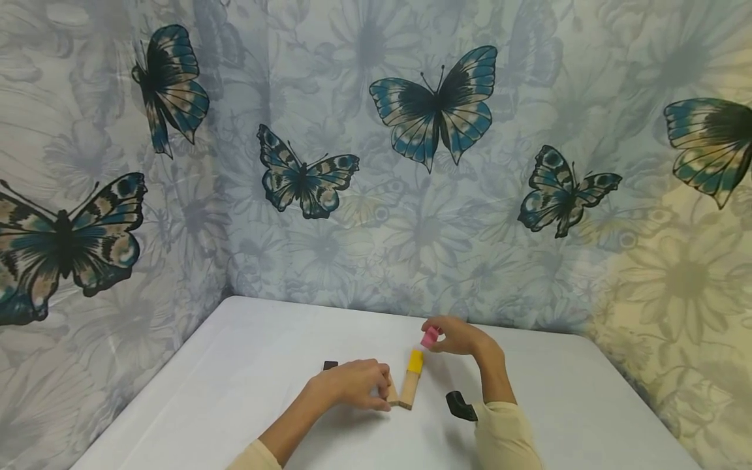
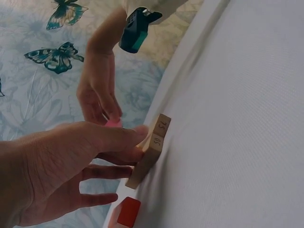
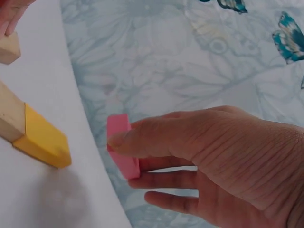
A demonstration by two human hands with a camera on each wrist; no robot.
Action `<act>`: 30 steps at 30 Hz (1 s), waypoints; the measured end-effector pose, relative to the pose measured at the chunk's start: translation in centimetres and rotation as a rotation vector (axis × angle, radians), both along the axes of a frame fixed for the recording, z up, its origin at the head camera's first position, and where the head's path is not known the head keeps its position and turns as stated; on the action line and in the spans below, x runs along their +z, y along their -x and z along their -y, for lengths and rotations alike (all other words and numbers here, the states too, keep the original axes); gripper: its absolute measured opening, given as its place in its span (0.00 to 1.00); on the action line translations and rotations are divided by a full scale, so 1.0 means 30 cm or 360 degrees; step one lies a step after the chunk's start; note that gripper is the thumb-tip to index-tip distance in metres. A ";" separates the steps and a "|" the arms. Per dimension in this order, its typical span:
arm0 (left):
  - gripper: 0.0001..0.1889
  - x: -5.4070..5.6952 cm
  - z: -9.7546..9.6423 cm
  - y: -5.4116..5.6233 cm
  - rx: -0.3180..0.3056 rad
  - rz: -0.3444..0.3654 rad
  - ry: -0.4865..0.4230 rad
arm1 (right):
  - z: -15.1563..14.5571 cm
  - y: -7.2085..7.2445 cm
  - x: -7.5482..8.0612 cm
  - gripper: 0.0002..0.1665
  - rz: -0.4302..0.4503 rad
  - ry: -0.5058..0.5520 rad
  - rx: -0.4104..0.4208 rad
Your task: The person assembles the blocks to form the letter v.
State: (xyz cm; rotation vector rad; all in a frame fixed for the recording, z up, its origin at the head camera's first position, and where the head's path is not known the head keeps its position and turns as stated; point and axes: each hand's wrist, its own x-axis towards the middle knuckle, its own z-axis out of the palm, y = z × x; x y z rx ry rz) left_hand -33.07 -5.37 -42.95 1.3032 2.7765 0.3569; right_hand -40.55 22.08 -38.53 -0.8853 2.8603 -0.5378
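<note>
My right hand (image 1: 461, 336) pinches a pink block (image 3: 124, 147) between thumb and fingers, raised just beyond a yellow block (image 3: 43, 137). That yellow block lies end to end with a plain wooden block (image 1: 409, 390) on the table. A second wooden block (image 1: 393, 393) meets it at the near end, at an angle. My left hand (image 1: 355, 384) grips this second block with thumb and index finger, its other fingers spread. In the left wrist view, the near ends bear handwritten digits. A red block (image 2: 128, 212) lies beyond the left fingers; the left hand hides it in the head view.
The white table (image 1: 235, 365) reaches back to walls hung with butterfly-patterned cloth (image 1: 411, 248). A black wrist device (image 1: 461, 406) sits at the right wrist, and another dark piece (image 1: 331, 365) shows behind the left wrist.
</note>
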 end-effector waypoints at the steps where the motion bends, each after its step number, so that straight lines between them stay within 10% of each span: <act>1: 0.08 -0.001 0.000 0.001 -0.0002 0.0001 0.0002 | 0.001 0.009 -0.007 0.22 -0.0005 0.0001 -0.0004; 15: 0.09 -0.006 -0.006 0.007 -0.0072 -0.0044 0.0010 | 0.025 0.079 -0.131 0.23 -0.0088 0.0011 -0.0048; 30: 0.09 -0.025 0.000 0.023 -0.0034 -0.0071 0.0026 | 0.025 0.094 -0.149 0.19 0.0012 0.0037 -0.0127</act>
